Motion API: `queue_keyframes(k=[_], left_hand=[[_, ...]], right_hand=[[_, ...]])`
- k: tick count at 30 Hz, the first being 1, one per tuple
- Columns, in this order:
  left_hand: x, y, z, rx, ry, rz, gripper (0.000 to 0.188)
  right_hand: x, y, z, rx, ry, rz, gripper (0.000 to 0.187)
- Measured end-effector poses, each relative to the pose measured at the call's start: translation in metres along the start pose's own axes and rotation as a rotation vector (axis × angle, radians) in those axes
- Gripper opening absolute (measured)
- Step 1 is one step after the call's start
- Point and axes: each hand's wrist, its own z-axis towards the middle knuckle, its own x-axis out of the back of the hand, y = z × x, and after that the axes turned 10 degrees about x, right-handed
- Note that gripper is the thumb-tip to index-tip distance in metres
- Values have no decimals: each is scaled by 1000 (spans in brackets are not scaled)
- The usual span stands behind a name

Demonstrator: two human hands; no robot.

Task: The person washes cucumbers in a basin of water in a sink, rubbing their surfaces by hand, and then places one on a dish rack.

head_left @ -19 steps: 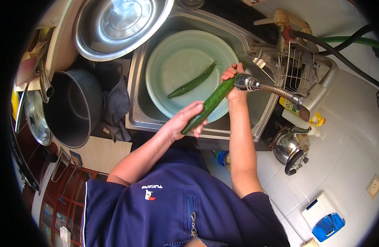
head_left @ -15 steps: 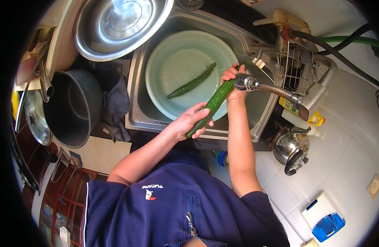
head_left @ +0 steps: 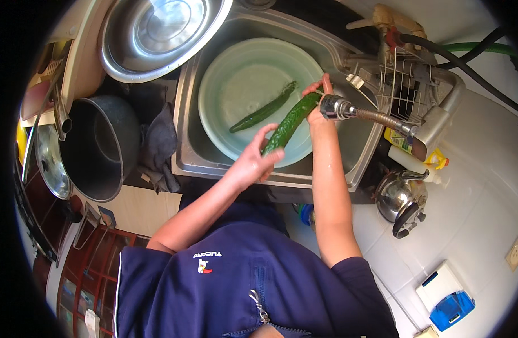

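- Cucumber (head_left: 290, 123), long and dark green, held slantwise over the pale green basin (head_left: 225, 73) in the steel sink (head_left: 185, 152), just below the faucet head (head_left: 333, 107).
- Left hand (head_left: 253, 163) clamped on the near end, fingers curled around it; right hand (head_left: 315, 104) closed on the far end, beside the spout. Hands well apart, one at each tip.
- Second cucumber (head_left: 263, 112) lying in the basin's water, to the left of the held one, untouched.
- Best kept directly under the spout, turned slowly between both grips so every side meets the stream; whether water is running, hard to tell.
- Worth sliding one hand along the skin to rub off grit, the other holding firm: wet skin likely slippery.
- Safer kept low over the basin, so any drop lands in water, not on the counter.
- Large steel bowl (head_left: 163, 34) at far left, black pot (head_left: 98, 146) left of the sink, kettle (head_left: 399, 197) at right, all clear of the work.
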Motion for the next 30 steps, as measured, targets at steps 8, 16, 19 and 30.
queue_keyframes(k=[8,16,19,30], left_hand=[[-2,-20,27,-238,257,348,55],[3,-3,22,-93,156,-156,54],[0,-3,35,-157,226,-135,43],[10,-14,3,35,-199,-556,44]], right_hand=[[-16,36,-51,-96,-101,-397,21],[-3,28,-36,-60,-170,-186,23],[-21,61,-82,115,-11,-369,20],[0,25,-35,-30,-166,140,37]])
